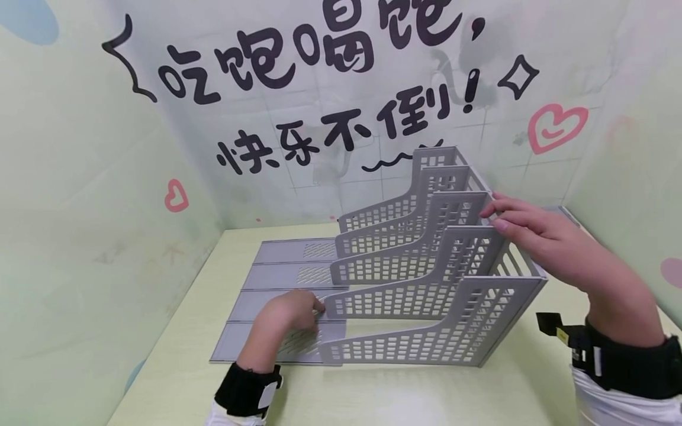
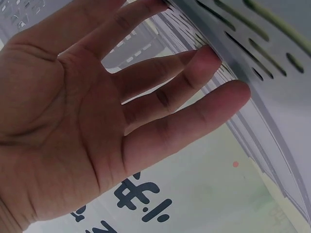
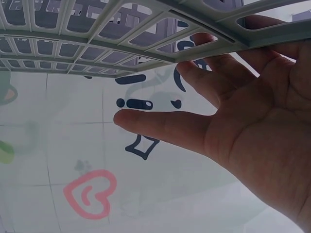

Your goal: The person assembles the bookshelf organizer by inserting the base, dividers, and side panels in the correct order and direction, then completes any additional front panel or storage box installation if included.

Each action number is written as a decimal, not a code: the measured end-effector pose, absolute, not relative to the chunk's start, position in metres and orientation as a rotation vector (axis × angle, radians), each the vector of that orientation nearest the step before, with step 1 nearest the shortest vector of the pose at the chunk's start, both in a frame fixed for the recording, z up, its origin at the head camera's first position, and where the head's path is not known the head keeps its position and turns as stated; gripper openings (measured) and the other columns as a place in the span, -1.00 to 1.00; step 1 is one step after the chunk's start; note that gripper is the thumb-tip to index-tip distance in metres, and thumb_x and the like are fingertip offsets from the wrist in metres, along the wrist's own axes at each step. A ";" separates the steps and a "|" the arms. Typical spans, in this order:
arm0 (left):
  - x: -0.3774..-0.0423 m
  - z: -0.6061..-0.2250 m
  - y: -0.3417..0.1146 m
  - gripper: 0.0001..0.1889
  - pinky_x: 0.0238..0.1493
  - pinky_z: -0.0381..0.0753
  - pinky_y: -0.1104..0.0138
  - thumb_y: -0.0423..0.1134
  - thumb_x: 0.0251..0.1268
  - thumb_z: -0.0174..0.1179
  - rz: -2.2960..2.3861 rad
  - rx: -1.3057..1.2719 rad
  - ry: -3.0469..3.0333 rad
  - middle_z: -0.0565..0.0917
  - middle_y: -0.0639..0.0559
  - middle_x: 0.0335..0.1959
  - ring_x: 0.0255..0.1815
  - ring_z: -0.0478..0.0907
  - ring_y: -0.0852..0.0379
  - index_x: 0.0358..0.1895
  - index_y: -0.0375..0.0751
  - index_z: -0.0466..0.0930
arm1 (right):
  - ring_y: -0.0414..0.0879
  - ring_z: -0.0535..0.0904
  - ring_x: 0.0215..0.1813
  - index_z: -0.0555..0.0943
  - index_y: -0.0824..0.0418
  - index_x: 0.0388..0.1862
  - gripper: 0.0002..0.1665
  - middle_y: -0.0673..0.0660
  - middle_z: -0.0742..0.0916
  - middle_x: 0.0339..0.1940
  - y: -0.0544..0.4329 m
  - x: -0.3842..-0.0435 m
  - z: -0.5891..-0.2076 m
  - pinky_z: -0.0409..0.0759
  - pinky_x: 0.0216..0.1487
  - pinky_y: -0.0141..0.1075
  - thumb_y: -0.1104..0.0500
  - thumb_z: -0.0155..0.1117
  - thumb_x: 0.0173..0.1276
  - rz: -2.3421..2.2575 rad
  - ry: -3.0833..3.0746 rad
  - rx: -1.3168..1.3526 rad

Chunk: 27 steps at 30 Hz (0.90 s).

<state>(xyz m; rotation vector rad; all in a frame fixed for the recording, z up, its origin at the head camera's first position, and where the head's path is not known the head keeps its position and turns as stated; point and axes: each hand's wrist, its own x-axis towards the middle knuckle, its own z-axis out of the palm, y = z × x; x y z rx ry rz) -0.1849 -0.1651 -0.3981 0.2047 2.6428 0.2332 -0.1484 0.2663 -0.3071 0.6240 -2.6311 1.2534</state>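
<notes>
A grey plastic desktop file organizer [image 1: 389, 302] stands on the table, with several perforated upright dividers [image 1: 405, 349] sloping down toward the left. My left hand [image 1: 293, 310] reaches down onto the flat slotted panels [image 1: 269, 275] at its left end. In the left wrist view, this left hand [image 2: 107, 102] has its fingers spread, and its fingertips touch the edge of a slotted grey panel [image 2: 272, 53]. On the organizer's tall right side, my right hand [image 1: 549, 236] rests its fingers at the upper edge. The right wrist view shows fingers of the right hand [image 3: 243, 111] against the openwork back frame [image 3: 121, 43].
The pale table top [image 1: 394, 396] extends in front of the organizer. Behind it rises a light wall sheet [image 1: 319, 201] printed with large black characters and pink hearts. Light side walls stand at left [image 1: 106, 207] and right [image 1: 639, 177]. Both wrists wear black straps.
</notes>
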 end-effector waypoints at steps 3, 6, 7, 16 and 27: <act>-0.185 -0.397 -0.165 -0.54 0.30 0.67 -0.05 -0.32 0.24 0.50 0.241 0.200 2.639 0.74 -0.13 0.29 0.15 0.68 -0.02 0.23 -0.07 0.78 | 0.32 0.11 0.73 0.68 0.31 0.24 -0.68 -0.38 0.55 0.26 0.267 -0.148 -0.307 0.16 0.31 -0.86 0.23 0.12 0.68 1.261 -2.626 0.634; -0.185 -0.397 -0.164 -0.53 0.31 0.67 -0.06 -0.31 0.22 0.51 0.238 0.206 2.642 0.74 -0.14 0.28 0.19 0.68 -0.06 0.24 -0.07 0.78 | 0.32 0.10 0.74 0.68 0.31 0.25 -0.67 -0.36 0.55 0.27 0.268 -0.148 -0.306 0.15 0.31 -0.86 0.23 0.11 0.68 1.266 -2.625 0.633; -0.185 -0.397 -0.164 -0.53 0.32 0.67 -0.06 -0.31 0.22 0.51 0.238 0.209 2.644 0.74 -0.15 0.28 0.20 0.68 -0.07 0.24 -0.08 0.78 | 0.32 0.10 0.74 0.68 0.30 0.25 -0.67 -0.34 0.55 0.28 0.267 -0.148 -0.306 0.15 0.31 -0.86 0.23 0.11 0.68 1.268 -2.630 0.627; -0.183 -0.396 -0.164 -0.57 0.33 0.65 -0.08 -0.32 0.24 0.49 0.256 0.201 2.643 0.74 -0.15 0.28 0.24 0.68 -0.11 0.21 -0.09 0.79 | 0.24 0.18 0.70 0.69 0.22 0.22 -0.70 -0.29 0.58 0.29 0.259 -0.148 -0.304 0.20 0.23 -0.86 0.17 0.14 0.68 1.228 -2.647 0.591; -0.183 -0.394 -0.164 -0.59 0.31 0.68 -0.03 -0.31 0.26 0.47 0.246 0.230 2.643 0.77 -0.13 0.24 0.17 0.69 -0.04 0.19 -0.12 0.79 | 0.30 0.11 0.74 0.67 0.22 0.22 -0.70 0.10 0.56 0.39 0.253 -0.148 -0.302 0.18 0.23 -0.85 0.16 0.10 0.70 1.261 -2.662 0.607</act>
